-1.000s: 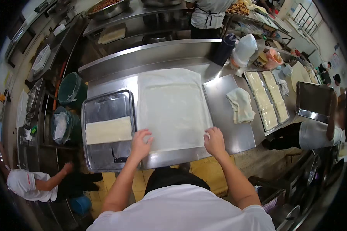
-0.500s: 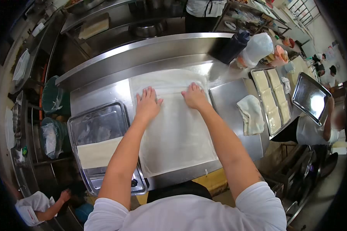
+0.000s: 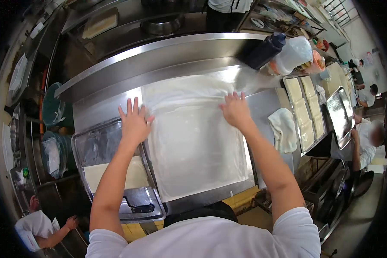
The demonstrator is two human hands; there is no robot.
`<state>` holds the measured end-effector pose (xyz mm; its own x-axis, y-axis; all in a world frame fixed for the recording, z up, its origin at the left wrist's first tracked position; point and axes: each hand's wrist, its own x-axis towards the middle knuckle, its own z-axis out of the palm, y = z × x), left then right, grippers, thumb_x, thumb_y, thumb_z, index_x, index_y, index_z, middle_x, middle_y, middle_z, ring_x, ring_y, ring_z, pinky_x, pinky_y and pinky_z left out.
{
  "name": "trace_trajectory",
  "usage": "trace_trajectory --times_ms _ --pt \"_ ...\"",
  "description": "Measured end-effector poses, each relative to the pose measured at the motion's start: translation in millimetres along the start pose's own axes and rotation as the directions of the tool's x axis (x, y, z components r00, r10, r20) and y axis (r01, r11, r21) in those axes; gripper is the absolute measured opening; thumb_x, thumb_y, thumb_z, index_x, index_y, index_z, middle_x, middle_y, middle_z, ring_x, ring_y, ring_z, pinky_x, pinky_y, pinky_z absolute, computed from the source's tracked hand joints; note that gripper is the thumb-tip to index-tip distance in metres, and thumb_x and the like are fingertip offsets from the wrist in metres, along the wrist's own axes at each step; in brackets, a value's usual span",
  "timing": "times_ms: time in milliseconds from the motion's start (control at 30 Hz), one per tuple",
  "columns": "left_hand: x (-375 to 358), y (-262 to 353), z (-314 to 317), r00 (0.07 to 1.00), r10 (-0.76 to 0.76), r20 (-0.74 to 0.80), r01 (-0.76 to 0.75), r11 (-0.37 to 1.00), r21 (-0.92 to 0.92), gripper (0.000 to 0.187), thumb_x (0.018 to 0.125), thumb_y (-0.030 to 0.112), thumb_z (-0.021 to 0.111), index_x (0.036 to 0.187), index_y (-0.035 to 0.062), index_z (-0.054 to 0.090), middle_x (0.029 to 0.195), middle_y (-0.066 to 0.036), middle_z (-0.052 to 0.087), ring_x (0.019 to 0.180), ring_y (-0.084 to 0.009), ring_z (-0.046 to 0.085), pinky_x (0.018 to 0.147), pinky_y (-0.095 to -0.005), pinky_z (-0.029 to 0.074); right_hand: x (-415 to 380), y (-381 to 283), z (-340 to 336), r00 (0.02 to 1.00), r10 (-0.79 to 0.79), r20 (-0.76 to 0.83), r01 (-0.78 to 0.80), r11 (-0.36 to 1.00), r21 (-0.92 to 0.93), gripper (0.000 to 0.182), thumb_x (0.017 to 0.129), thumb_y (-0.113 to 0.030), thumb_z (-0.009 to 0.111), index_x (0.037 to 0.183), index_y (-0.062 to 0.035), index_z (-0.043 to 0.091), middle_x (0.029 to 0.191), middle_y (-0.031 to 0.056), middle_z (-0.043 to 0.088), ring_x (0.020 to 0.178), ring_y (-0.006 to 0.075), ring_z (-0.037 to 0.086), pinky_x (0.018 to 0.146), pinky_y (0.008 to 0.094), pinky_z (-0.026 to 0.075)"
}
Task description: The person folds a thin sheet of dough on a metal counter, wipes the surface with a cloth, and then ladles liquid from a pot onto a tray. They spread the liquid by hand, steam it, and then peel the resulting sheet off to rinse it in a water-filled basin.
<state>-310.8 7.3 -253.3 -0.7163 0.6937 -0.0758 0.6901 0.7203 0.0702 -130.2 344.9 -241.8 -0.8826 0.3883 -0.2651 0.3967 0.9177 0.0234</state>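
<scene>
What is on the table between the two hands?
In the head view, only the wide white dough sheet lies between the left hand and right hand.

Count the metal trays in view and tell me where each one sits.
3: one tray under the left hand, one tray of dough pieces far right, one empty tray beside it. Others may be hidden.

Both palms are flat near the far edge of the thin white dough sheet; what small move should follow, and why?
Probably sweep both hands outward toward the far corners: the left hand and right hand sit just below wrinkles along the far edge of the thin white dough sheet, while the near part lies smooth.
</scene>
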Motion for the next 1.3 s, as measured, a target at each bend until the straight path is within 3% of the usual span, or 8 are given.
trace_trajectory --times_ms 133,333,500,667,867,1033,1200,1300 --pt "58 -15 31 0.979 -0.114 -0.171 0.109 0.993 -0.041 0.046 0.095 0.031 0.064 0.131 0.0022 0.062 0.158 -0.023 0.037 0.151 -0.042 0.024 0.118 -0.0712 0.015 63 24 35 0.882 0.033 -0.469 0.073 0.976 0.207 0.04 0.092 -0.016 0.057 0.129 0.0009 0.062 0.125 0.0216 0.064 0.118 0.0369 0.059 0.106 0.0517 0.043" --pt "80 -20 45 0.948 -0.271 -0.165 0.201 0.916 -0.347 0.013 0.089 0.015 0.069 0.098 0.0061 0.067 0.147 -0.019 0.049 0.14 -0.0413 0.039 0.117 -0.0672 0.02 74 23 26 0.946 0.114 -0.304 -0.113 0.993 0.021 0.019 0.086 -0.008 0.059 0.102 -0.0036 0.069 0.108 0.0161 0.067 0.106 0.0352 0.062 0.095 0.0466 0.047" --pt "24 -19 29 0.84 -0.345 -0.42 0.023 0.794 -0.608 0.008 0.087 0.007 0.07 0.092 0.0072 0.064 0.138 -0.016 0.054 0.129 -0.0392 0.047 0.11 -0.0492 0.035 16 38 9 0.787 0.083 -0.611 0.067 0.974 0.218 0.009 0.084 -0.008 0.063 0.09 -0.0058 0.07 0.096 0.0139 0.065 0.096 0.0343 0.061 0.091 0.0452 0.045" --pt "-68 -5 12 0.902 -0.176 -0.395 -0.054 0.86 -0.507 0.018 0.077 0.003 0.073 0.092 0.0078 0.064 0.138 -0.017 0.053 0.136 -0.0426 0.041 0.116 -0.058 0.027 -71 49 17 0.879 0.038 -0.475 0.079 0.971 0.224 0.007 0.078 -0.007 0.065 0.084 -0.0048 0.069 0.09 0.0138 0.066 0.093 0.0347 0.062 0.084 0.046 0.046" --pt "-114 21 10 0.99 -0.083 -0.113 0.042 0.944 -0.327 0.034 0.073 0.006 0.077 0.105 0.009 0.067 0.152 -0.018 0.042 0.149 -0.0424 0.028 0.121 -0.0675 0.011 -112 32 48 0.921 -0.05 -0.387 0.151 0.961 0.234 0.023 0.075 -0.004 0.061 0.095 -0.0018 0.072 0.099 0.0161 0.068 0.099 0.0354 0.063 0.087 0.0456 0.049" --pt "-113 40 0 0.995 -0.048 -0.083 0.015 0.935 -0.354 0.055 0.073 0.01 0.081 0.126 0.0116 0.066 0.157 -0.017 0.038 0.15 -0.0403 0.025 0.122 -0.0657 0.012 -84 -8 52 0.965 -0.23 -0.125 0.256 0.928 0.272 0.054 0.101 -0.032 0.055 0.142 0.0026 0.049 0.151 0.0241 0.047 0.14 0.037 0.045 0.119 0.0488 0.033" --pt "-119 48 0 0.992 -0.017 -0.123 -0.032 0.924 -0.381 0.053 0.075 0.011 0.081 0.126 0.0117 0.067 0.155 -0.017 0.04 0.149 -0.0406 0.028 0.121 -0.0658 0.014 7 22 55 0.998 0.0 -0.07 -0.007 0.994 -0.107 0.072 0.103 -0.049 0.046 0.154 0.0009 0.036 0.163 0.0212 0.032 0.151 0.0338 0.031 0.122 0.06 0.02" --pt "-127 42 1 0.984 -0.037 -0.172 -0.038 0.911 -0.41 0.049 0.076 0.011 0.079 0.123 0.0109 0.068 0.153 -0.017 0.042 0.147 -0.0406 0.031 0.12 -0.0664 0.015 20 27 20 0.984 0.09 -0.152 -0.102 0.992 -0.068 0.079 0.101 -0.052 0.05 0.157 -0.0008 0.029 0.165 0.0217 0.027 0.152 0.04 0.026 0.121 0.0634 0.019"
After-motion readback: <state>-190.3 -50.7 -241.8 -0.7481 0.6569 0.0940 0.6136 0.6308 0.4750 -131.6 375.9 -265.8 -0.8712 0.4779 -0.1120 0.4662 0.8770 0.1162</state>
